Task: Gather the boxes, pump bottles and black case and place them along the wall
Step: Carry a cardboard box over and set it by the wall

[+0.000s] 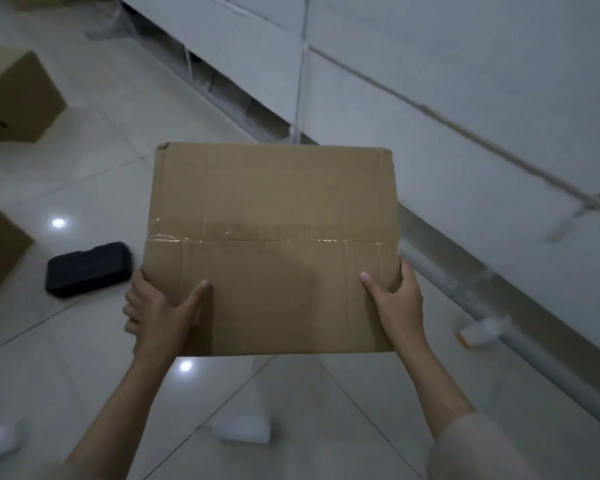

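The fingers of the left hand (156, 306) and the right hand (397, 299) are clamped on the near corners of a cardboard box (271, 247), thumbs flat on its lid, the rest curled out of sight underneath. The box is held off the floor (84, 358), its long axis crosswise between the hands. The wall (465, 81) lies ahead and to the right, nearer the right hand. The cardboard is matte and creased, the seam shut with glossy tape. On the shiny tiles to the left lies a black case (89, 268), rounded and dull.

Pale, perhaps beige, sleeve (478, 448).
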The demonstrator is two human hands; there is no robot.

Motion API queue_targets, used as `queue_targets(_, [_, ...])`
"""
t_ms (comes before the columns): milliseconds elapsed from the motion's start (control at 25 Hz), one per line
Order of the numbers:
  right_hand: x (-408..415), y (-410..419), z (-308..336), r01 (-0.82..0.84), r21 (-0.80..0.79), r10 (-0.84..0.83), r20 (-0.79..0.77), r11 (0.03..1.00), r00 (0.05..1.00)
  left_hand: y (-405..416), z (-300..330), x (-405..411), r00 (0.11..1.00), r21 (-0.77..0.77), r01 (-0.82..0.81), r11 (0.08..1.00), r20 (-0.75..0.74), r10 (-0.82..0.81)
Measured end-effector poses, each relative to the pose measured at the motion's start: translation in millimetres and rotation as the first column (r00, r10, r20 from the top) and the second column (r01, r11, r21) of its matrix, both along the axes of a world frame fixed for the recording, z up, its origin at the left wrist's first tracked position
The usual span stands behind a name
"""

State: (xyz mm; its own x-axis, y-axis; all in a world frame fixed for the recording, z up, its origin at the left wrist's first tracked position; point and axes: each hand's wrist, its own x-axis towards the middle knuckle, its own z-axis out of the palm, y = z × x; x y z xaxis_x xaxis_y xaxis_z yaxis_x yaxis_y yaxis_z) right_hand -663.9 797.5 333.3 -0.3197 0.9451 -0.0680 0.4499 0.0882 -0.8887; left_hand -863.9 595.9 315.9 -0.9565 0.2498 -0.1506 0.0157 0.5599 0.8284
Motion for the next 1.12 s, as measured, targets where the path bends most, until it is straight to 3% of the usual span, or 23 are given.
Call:
queue_targets(80, [82.4, 54.6, 2.9, 0.144, -0.005, -0.144, -0.040, 0.990, 0.989, 79.4, 3.1, 56.3, 0.992, -0.016, 0.128, 0.992, -0.014, -0.129])
queue_targets(200, [110.8, 69.4, -4.2, 0.174, -0.021, -0.175, -0.059, 0.984, 0.983, 105.3, 11.0, 77.1, 0.986, -0.038, 0.166, 0.985, 0.000, -0.166])
queue_targets(520, [231.3, 184.8, -31.5, 0.390, -0.134, -0.401, -0.068, 0.911, 0.914, 291.1, 6.3, 153.8, 0.907, -0.170, 0.412, 0.895, -0.019, -0.421])
queue_targets(880, [205.6, 288.9, -118.5, 0.606, -0.229, -0.611, 0.057, 0.762, 0.790, 458.2, -81.6, 116.8, 0.804, -0.345, 0.570, 0.746, 0.046, -0.593])
queue_targets(1120, [190.5, 329.3, -202.8, 0.596, -0.371, -0.584, 0.158, 0.712, 0.797, 527.3, -170.2, 96.3, 0.747, -0.441, 0.640, 0.629, 0.165, -0.644])
